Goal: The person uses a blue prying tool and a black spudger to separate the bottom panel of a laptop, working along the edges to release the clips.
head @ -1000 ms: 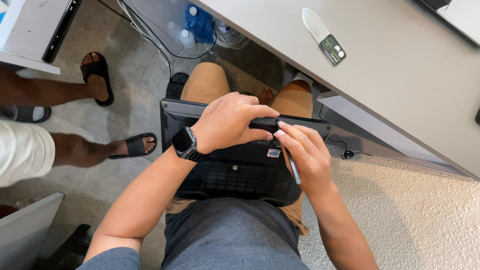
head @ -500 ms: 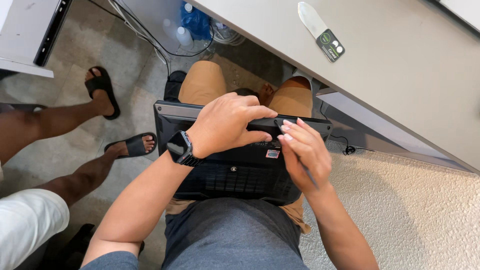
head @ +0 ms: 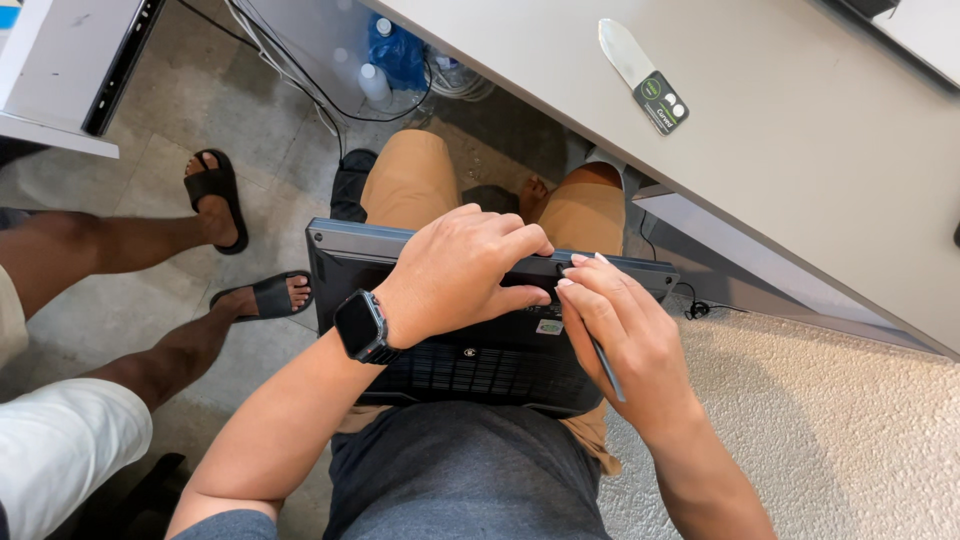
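An upturned black laptop is rested on the lap. Its far edge is clasped by the curled left hand; a thin tool is pinched in the right hand.

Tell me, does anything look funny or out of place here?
Yes. The black laptop lies upside down on the person's lap, not on the grey desk, its vented underside facing up. The left hand presses its far edge; the right hand holds a thin tool.
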